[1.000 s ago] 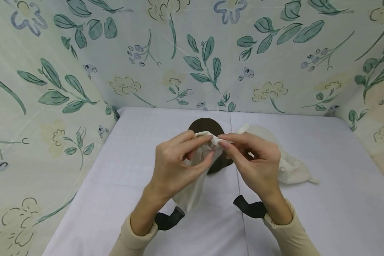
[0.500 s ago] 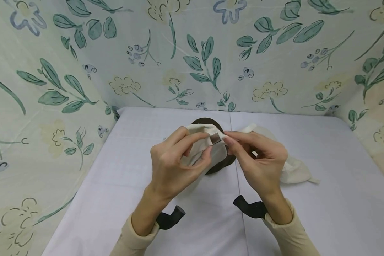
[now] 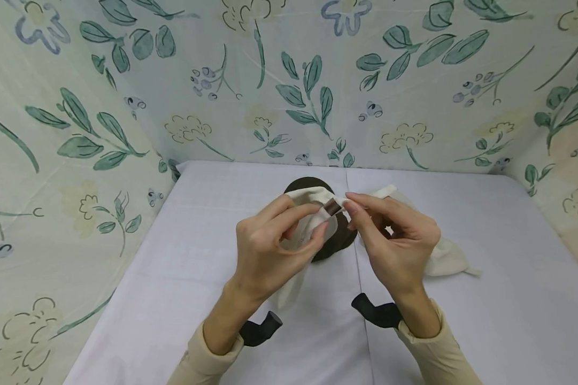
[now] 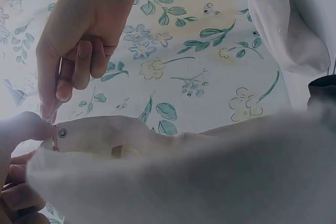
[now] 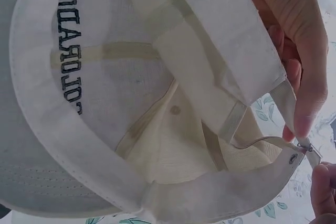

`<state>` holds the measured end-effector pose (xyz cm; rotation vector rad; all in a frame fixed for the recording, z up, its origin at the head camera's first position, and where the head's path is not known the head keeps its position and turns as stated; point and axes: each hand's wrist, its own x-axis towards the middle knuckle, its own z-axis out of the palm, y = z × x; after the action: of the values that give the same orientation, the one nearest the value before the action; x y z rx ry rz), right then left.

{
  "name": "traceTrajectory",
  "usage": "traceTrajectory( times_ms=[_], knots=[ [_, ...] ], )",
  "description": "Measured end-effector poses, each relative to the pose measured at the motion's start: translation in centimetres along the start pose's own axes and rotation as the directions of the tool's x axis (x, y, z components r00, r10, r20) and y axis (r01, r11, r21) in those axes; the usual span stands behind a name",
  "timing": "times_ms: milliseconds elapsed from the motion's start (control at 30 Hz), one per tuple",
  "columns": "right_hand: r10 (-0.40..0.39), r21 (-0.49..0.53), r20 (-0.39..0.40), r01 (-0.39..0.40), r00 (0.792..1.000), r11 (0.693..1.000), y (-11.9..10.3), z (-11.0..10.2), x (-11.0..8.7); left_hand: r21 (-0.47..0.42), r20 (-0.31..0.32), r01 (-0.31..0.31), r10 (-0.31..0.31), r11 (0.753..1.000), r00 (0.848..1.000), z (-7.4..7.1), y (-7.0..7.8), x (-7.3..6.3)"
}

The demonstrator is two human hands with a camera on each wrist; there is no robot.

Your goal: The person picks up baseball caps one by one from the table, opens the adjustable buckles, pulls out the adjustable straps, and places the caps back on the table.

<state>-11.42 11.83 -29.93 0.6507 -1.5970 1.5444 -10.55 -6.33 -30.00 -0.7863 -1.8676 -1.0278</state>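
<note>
In the head view my left hand pinches the back edge of a cream baseball cap held above the table. My right hand pinches the cap's strap end between thumb and index finger. A small brown-grey rectangle shows on the strap between the hands. In the right wrist view the cap's inside faces the camera, with dark embroidered letters seen reversed. There a small metal buckle sits on the strap between the fingertips. In the left wrist view the blurred cap covers the lower part.
Behind the hands a dark brown cap lies on the white-covered table. Another cream cap lies to the right, partly behind my right hand. Floral fabric hangs behind the table. Black wrist mounts stick out at both wrists.
The cap has turned in my hands, its strap and brown-grey rectangle coming into sight. My right hand has shifted right; the left moved left, then back right. Both keep pinching.
</note>
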Motion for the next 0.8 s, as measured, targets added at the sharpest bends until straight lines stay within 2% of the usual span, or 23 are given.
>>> traceTrajectory(
  times_ms=[200,367,533,667,800],
  knots=[
    [0.009,-0.027,0.007,-0.009,1.0,1.0,0.05,-0.19,0.07,-0.157,-0.011,0.028,-0.03,0.987,0.999,-0.08,-0.3,0.11],
    [0.034,-0.053,0.045,-0.032,0.998,0.998,-0.06,-0.43,0.13,-0.217,0.014,0.056,-0.054,0.975,0.998,-0.52,-0.44,0.28],
    [0.046,-0.047,0.05,-0.043,0.998,0.998,-0.17,-0.46,0.12,-0.214,0.053,0.069,-0.059,0.974,0.997,-0.64,-0.52,0.28],
    [0.041,-0.051,0.038,-0.039,0.998,0.998,-0.15,-0.49,0.1,-0.149,0.083,0.065,-0.053,0.987,0.995,-0.61,-0.61,0.15],
    [0.045,-0.048,0.013,-0.044,0.999,0.998,-0.05,-0.45,0.11,-0.105,0.065,0.042,-0.035,0.994,0.997,-0.67,-0.72,0.12]
  ],
)
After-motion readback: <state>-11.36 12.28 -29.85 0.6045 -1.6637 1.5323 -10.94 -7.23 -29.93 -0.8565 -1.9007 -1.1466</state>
